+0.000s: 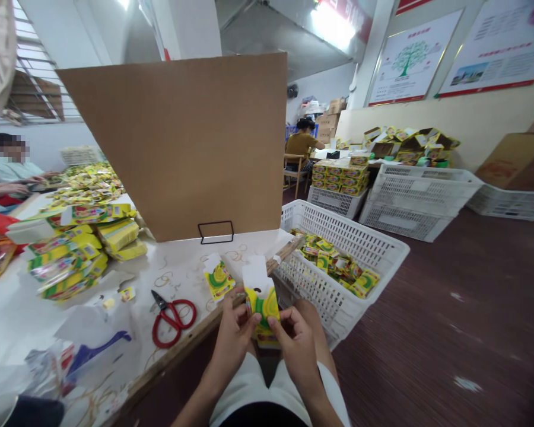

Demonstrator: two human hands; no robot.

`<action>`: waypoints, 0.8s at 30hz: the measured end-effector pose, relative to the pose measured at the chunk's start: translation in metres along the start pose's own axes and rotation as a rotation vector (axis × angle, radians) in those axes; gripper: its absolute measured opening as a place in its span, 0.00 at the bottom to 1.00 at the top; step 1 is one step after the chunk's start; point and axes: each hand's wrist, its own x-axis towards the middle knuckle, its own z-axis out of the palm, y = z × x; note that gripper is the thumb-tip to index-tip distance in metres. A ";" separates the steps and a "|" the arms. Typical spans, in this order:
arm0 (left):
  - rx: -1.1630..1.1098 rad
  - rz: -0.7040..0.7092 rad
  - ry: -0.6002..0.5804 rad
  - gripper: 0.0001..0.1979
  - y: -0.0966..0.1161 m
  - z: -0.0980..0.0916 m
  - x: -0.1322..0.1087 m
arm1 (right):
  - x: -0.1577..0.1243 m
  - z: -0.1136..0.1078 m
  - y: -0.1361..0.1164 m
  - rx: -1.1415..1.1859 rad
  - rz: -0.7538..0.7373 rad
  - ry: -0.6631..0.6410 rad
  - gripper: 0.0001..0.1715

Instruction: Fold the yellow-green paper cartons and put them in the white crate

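Observation:
Between my two hands, above my lap, is a small yellow and green carton (267, 305) with its white top flap standing up. My left hand (234, 329) grips its left side, thumb on the front. On the lower right edge my right hand (293, 335) pinches it with thumb and fingers. The carton's inside is mostly hidden from me. Another yellow and green carton (219, 279), flap up, lies on the white table (182, 267) just beyond my left hand. Red-handled scissors (173, 320) rest to the left, blades pointing away.
Stacked flat cartons (66, 261) and plastic wrapping (98, 344) occupy the table's left side. A cardboard sheet (182, 148) stands upright behind a black wire stand (216, 232). To the right, a white basket (351, 237) holds many small cartons. Rubber bands are scattered about. Other people sit farther off.

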 end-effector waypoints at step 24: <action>-0.085 -0.050 -0.411 0.22 0.030 -0.012 -0.016 | 0.000 -0.017 -0.045 -0.290 -0.219 -0.295 0.25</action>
